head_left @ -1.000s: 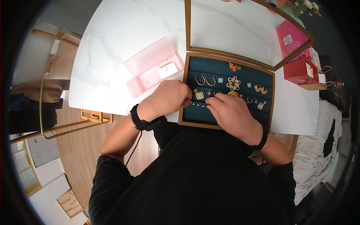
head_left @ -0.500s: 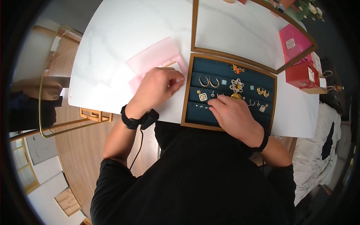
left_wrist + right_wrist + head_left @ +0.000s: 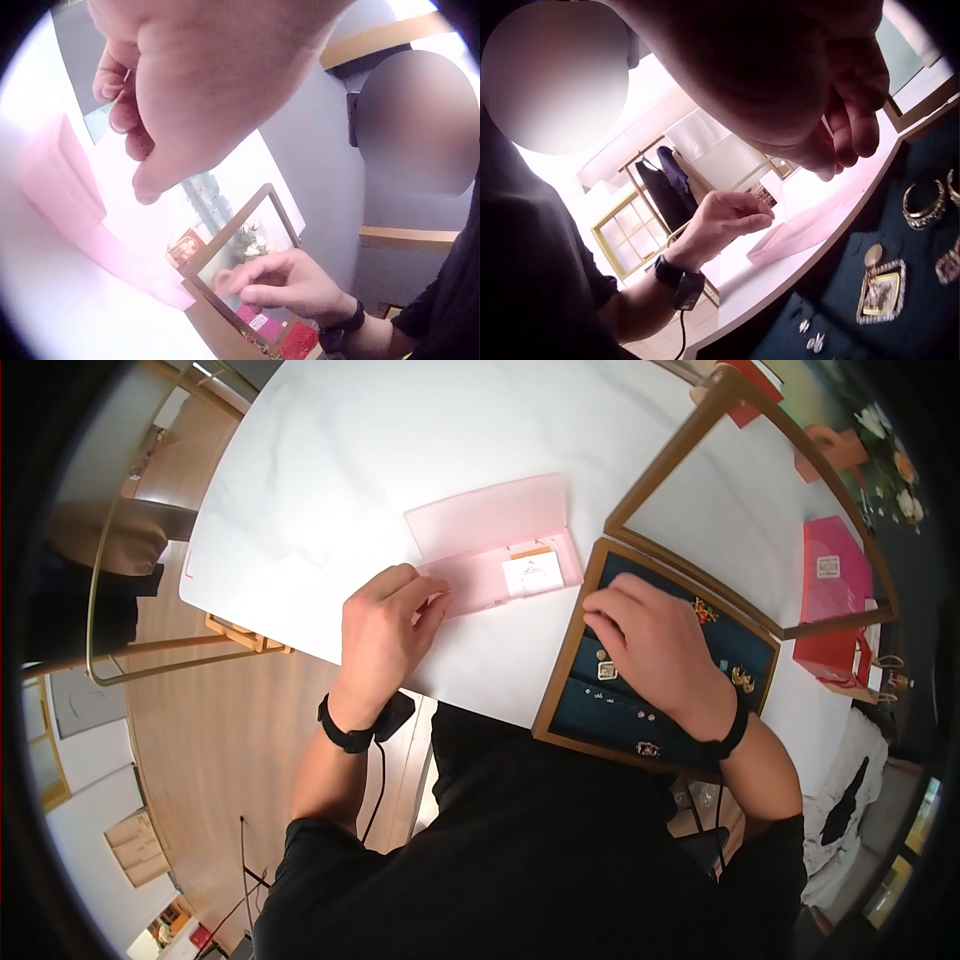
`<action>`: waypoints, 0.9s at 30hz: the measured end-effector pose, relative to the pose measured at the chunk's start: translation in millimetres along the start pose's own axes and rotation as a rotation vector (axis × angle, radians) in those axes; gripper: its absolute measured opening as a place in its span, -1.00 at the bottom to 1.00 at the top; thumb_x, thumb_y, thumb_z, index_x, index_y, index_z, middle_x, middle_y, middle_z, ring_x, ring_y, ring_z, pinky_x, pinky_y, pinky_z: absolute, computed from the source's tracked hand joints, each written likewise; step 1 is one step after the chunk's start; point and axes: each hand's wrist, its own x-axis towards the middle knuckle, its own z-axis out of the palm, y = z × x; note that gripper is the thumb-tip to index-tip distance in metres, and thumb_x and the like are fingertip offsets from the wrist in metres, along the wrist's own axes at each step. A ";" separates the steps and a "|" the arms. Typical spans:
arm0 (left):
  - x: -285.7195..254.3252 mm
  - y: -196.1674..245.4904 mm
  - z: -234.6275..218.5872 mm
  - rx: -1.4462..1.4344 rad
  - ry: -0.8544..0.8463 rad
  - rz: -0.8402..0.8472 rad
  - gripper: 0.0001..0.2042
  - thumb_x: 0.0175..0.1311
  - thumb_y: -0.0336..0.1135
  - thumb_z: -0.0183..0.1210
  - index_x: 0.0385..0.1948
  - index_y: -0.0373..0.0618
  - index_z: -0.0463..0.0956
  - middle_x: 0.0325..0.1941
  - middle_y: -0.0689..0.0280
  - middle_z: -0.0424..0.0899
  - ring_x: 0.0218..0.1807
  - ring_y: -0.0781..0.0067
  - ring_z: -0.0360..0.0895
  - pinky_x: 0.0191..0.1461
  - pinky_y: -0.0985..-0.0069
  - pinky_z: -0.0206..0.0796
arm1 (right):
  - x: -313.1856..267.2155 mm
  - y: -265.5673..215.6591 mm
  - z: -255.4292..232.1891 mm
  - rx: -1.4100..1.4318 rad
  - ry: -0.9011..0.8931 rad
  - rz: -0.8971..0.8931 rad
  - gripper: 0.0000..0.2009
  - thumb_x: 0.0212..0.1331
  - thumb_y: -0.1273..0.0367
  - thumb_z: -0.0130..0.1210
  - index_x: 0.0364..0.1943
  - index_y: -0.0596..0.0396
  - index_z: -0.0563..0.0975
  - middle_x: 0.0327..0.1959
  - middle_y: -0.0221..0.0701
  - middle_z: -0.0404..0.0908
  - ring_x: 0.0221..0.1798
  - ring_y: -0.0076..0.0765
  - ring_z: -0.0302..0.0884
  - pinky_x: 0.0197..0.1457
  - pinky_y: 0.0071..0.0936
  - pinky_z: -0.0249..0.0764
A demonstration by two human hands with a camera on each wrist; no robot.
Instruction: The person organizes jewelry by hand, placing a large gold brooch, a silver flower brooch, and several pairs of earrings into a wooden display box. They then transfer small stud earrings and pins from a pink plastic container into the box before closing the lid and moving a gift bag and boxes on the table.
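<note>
My left hand [image 3: 385, 625] hovers at the left end of an open pink box [image 3: 465, 573], fingers bent and thumb near the index finger. A white card [image 3: 532, 573] lies inside the box. My right hand [image 3: 655, 640] is over a wooden jewelry case [image 3: 568, 670] lined in dark green, its fingers loosely bent, thumb and index apart. Around it sit a rectangular framed earring [image 3: 881, 294], a hoop earring [image 3: 924, 206], small studs [image 3: 816, 343], a red flower brooch [image 3: 704, 610] and gold earrings [image 3: 742, 679]. The right hand covers part of the rows.
The case's glass lid [image 3: 690, 430] stands raised at the back. Pink packaging [image 3: 838, 565] shows through it, with a red paper bag [image 3: 830, 658] to the right. Flowers [image 3: 905, 505] stand far right. A white marbled table [image 3: 330, 450] bears these; a metal rack [image 3: 95, 600] is at left.
My left hand has left the case's left edge and moved to the pink box. The right hand has lifted off the studs. The head view has swung left, shifting everything rightward.
</note>
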 end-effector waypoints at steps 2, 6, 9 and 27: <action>-3.8 -1.5 -2.7 -0.020 0.042 -0.027 -0.89 0.27 -0.56 0.50 -0.22 -0.18 0.81 -0.40 0.29 0.66 -0.42 0.43 0.60 -0.32 0.47 0.45 | 24.5 6.9 9.8 -0.004 -0.011 -0.011 -0.91 0.40 0.43 0.36 -0.15 0.16 0.72 -0.23 -0.26 0.69 -0.27 0.01 0.70 -0.18 -0.18 0.61; -11.7 -5.9 -8.0 -0.134 0.060 -0.128 -0.88 0.28 -0.57 0.50 -0.21 -0.19 0.82 -0.43 0.32 0.62 -0.41 0.49 0.56 -0.32 0.51 0.41 | 61.9 14.3 24.1 -0.043 -0.077 -0.030 -0.91 0.40 0.43 0.34 -0.14 0.14 0.73 -0.18 -0.28 0.72 -0.21 0.03 0.72 -0.11 -0.15 0.64; -17.0 -8.5 -9.4 -0.189 0.058 -0.158 -0.88 0.29 -0.58 0.50 -0.20 -0.20 0.82 -0.42 0.32 0.63 -0.41 0.49 0.55 -0.31 0.51 0.41 | 76.5 14.0 32.3 -0.064 -0.139 -0.027 -0.92 0.40 0.43 0.34 -0.14 0.14 0.73 -0.17 -0.28 0.72 -0.19 0.03 0.73 -0.10 -0.16 0.65; -24.6 -22.5 -6.5 -0.230 0.087 -0.148 -0.84 0.14 -0.57 0.55 -0.28 -0.18 0.80 -0.45 0.29 0.53 -0.48 0.30 0.49 -0.41 0.35 0.34 | 118.5 -18.7 78.5 -0.035 -0.336 -0.386 -0.94 0.16 0.52 0.22 -0.42 0.15 0.57 -0.30 -0.26 0.59 -0.23 -0.09 0.72 -0.20 -0.16 0.72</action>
